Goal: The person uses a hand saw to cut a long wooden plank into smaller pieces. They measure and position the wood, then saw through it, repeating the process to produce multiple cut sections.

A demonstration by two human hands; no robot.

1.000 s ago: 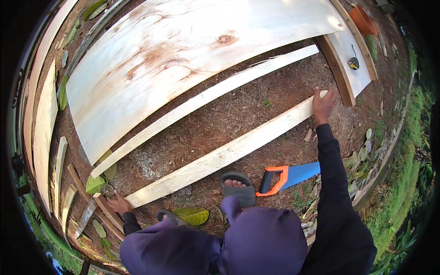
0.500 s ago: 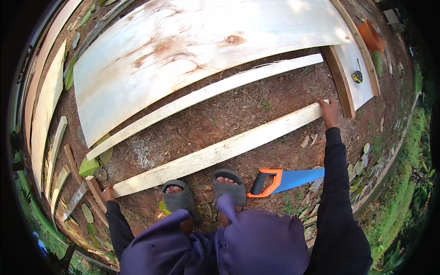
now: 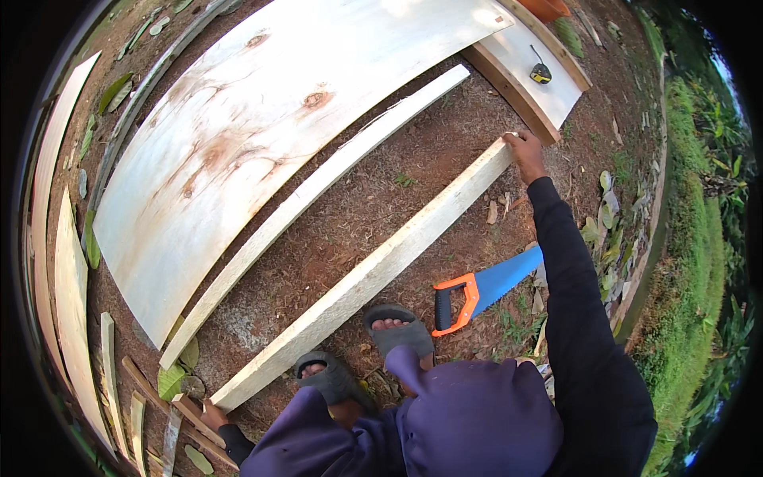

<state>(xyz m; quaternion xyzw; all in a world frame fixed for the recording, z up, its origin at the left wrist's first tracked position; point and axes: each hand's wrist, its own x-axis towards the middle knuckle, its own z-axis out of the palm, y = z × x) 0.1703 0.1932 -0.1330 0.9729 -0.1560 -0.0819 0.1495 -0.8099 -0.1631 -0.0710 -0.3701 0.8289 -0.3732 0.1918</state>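
A long pale wooden plank [image 3: 373, 266] slants across the picture in front of my feet, gripped at both ends. My left hand [image 3: 214, 415] is closed round its near left end, beside a short brown wood piece [image 3: 195, 419]. At the far right end my right hand [image 3: 526, 157] has its fingers wrapped over the plank's tip, close to a brown beam [image 3: 513, 94]. A handsaw [image 3: 489, 290] with an orange and black handle and a blue blade lies on the ground, right of my sandals and below the plank.
Beyond the plank lie another pale board [image 3: 318, 187] and a large plywood sheet [image 3: 270, 119]. A tape measure [image 3: 540, 74] rests on a white panel [image 3: 548, 52] at upper right. Several wood strips [image 3: 111, 374] lie at left. An orange pot [image 3: 545, 6] shows at the top edge.
My view has turned, so the boards slant more steeply. The plank has tilted to show more of its upper edge, with both hands still on its ends.
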